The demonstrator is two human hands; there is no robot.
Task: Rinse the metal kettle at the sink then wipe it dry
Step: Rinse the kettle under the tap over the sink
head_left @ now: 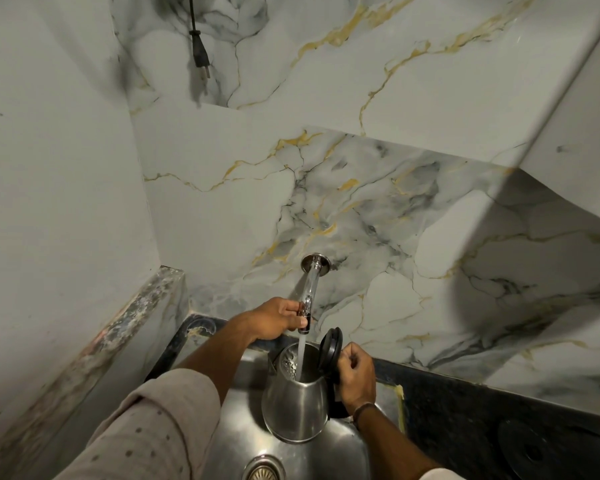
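White marble-patterned wall tiles with grey and gold veins (378,109) fill most of the frame, from the top down to the lower centre; a dark speckled stone counter (465,400) runs along the lower right, and on it at the far lower right lies a round black kettle base (548,448); the stainless steel sink (329,455) sits at the bottom centre, its round drain (264,471) at the bottom edge. The silver metal kettle (297,407) is held upright over the sink basin, just below centre, its black hinged lid (330,351) standing open; a stream of water (301,355) falls into its mouth from the chrome wall-mounted tap (309,289). The right hand (355,379) is clenched around the kettle's handle on the right side; the left hand (274,318), with a pale dotted sleeve (160,420) behind it, has its fingers closed on the tap's end. A black power plug (200,57) hangs at the upper left.
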